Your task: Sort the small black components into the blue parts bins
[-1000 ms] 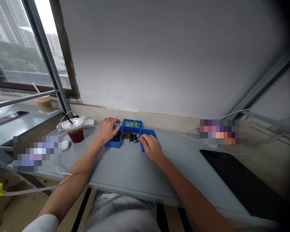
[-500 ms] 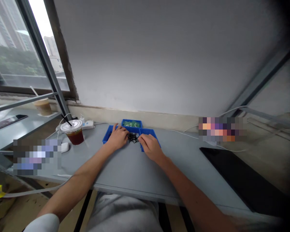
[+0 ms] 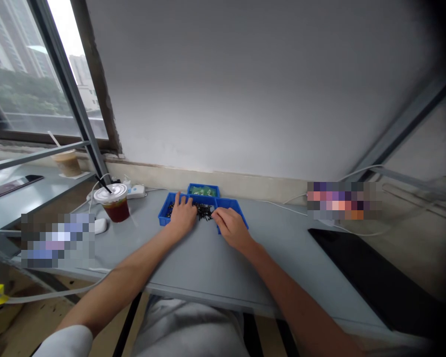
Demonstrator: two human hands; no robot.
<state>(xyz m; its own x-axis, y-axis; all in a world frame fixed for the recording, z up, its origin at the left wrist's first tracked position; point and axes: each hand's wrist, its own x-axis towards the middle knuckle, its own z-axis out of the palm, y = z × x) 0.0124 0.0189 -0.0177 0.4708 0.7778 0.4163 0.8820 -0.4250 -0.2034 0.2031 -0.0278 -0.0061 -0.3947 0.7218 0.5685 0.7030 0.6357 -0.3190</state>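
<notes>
Three blue plastic trays sit together on the desk. My left hand (image 3: 183, 215) rests with its fingers apart over the left tray (image 3: 163, 219), partly hiding the small dark parts (image 3: 169, 211) inside it. A heap of black screws (image 3: 204, 212) lies between my hands, near the trays' join. My right hand (image 3: 231, 228) is nearest that heap, its fingertips drawn together at the heap's right side, and I cannot see whether they pinch a screw. It partly covers the right tray (image 3: 230, 203). The back tray (image 3: 203, 187) holds green pieces (image 3: 202, 191).
Left of the trays stand an iced drink in a plastic cup (image 3: 115, 203), a white power strip (image 3: 136, 192) and a white mouse (image 3: 100, 226). A phone (image 3: 13, 179) lies on the far-left shelf. A black flat panel (image 3: 360, 263) lies at right on the grey desk (image 3: 193, 265).
Since the oldest frame, my left hand has moved right and toward me onto the left tray, covering more of its dark parts. My right hand stays near the screws.
</notes>
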